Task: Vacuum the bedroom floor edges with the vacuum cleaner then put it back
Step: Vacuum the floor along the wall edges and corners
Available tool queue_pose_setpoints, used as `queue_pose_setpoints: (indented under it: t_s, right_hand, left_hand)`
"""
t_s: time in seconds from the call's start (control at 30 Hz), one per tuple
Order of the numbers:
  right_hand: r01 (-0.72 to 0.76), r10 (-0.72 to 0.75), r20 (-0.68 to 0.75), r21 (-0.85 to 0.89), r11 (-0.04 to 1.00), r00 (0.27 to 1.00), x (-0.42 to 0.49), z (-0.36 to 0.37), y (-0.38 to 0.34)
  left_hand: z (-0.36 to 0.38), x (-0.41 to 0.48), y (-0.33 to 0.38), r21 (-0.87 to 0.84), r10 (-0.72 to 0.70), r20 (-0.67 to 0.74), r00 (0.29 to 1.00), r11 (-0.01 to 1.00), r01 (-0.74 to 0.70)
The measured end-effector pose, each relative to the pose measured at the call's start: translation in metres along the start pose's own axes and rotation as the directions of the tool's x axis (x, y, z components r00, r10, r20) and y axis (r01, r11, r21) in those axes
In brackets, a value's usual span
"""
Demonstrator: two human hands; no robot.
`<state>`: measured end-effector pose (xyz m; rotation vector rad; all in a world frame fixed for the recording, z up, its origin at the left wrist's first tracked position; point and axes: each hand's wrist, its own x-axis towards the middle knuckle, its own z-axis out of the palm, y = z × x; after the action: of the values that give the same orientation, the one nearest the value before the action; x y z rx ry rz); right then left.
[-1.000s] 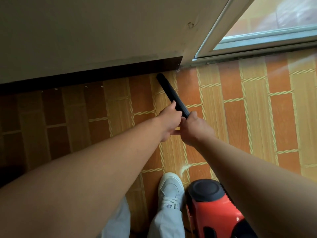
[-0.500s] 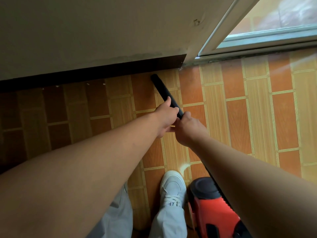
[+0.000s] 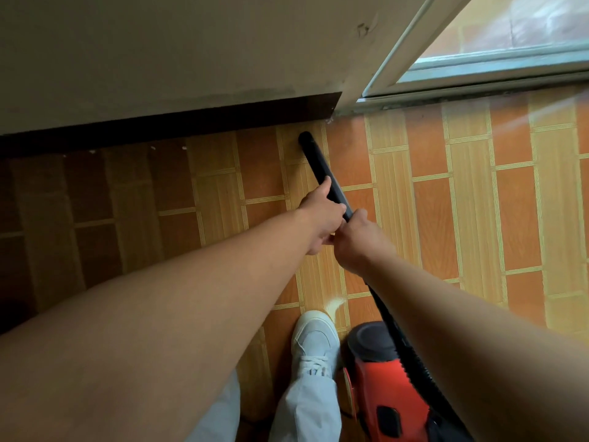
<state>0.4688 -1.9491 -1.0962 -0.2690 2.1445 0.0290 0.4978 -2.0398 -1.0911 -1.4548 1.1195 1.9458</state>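
Left hand [image 3: 322, 215] and right hand [image 3: 360, 240] swung the tube [image 3: 315, 157] rightward along skirting [image 3: 191, 122].

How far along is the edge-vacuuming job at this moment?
Done: nothing provable; the floor shows no clear cleaned strip. In hand: left hand and right hand grip the black wand, its tip near the dark skirting by the window corner. Left: remaining edges, out of view, and putting back the red vacuum cleaner standing beside the white shoe.
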Motion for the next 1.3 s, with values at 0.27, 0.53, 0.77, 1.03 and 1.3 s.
queue_pose_setpoints:
  t_s: [0.27,0.53,0.77,1.03,1.3]
  right_hand:
    - [0.059,-0.059,0.008,0.039,0.998,0.998,-0.005,0.011,-0.026]
    - [0.015,-0.015,-0.027,-0.007,1.000,1.000,-0.003,-0.003,0.001]
    - [0.092,-0.094,-0.033,-0.052,0.994,0.995,-0.002,0.002,-0.013]
    - [0.056,-0.061,-0.067,-0.067,0.996,0.996,-0.003,0.003,-0.020]
    - [0.128,-0.139,-0.076,-0.135,0.983,0.987,-0.008,0.011,-0.024]
  left_hand:
    - [-0.028,0.000,-0.004,0.027,0.024,-0.081,0.996,0.999,-0.022]
    - [0.002,0.002,0.000,0.029,0.001,-0.002,1.000,1.000,-0.001]
    - [-0.016,-0.002,-0.001,0.037,0.017,-0.032,0.999,0.999,-0.016]
    - [-0.035,-0.008,-0.003,-0.011,0.051,0.003,0.999,0.999,-0.051]
    - [-0.040,-0.004,-0.012,0.023,0.066,-0.038,0.997,0.998,-0.065]
